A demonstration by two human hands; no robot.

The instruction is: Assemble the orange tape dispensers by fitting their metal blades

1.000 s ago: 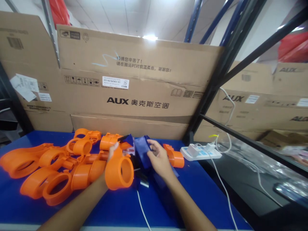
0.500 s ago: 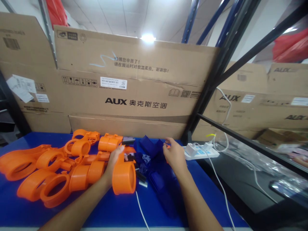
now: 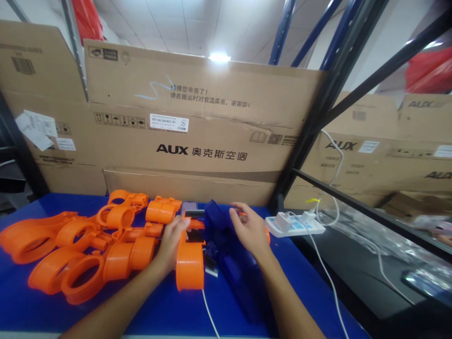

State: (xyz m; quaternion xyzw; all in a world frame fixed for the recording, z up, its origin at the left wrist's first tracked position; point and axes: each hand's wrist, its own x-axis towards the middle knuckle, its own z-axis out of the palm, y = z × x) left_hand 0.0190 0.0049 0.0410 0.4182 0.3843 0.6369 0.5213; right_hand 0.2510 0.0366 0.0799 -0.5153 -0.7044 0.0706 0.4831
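Note:
My left hand point(image 3: 172, 241) is closed around an orange plastic part with a wide ring point(image 3: 189, 267) at its near end. Black strips point(image 3: 195, 235) lie across this part, just right of my fingers. My right hand point(image 3: 250, 230) curls over a pile of dark blue pieces point(image 3: 229, 263); their exact shape is hard to make out. Bits of orange show between its fingers and beside its wrist edge, but what it grips is mostly hidden.
Several orange ringed parts point(image 3: 83, 278) crowd the left of the blue table point(image 3: 148, 315). A white power strip point(image 3: 294, 223) with plugs and cables sits at right by a dark rack post point(image 3: 307, 136). Cardboard point(image 3: 201, 136) stands along the back. A white cable point(image 3: 211, 313) runs toward the front edge.
My left hand has moved right with the orange part, closer to the dark blue pieces. My right hand has shifted slightly left, and more orange shows beside it. The view has moved slightly.

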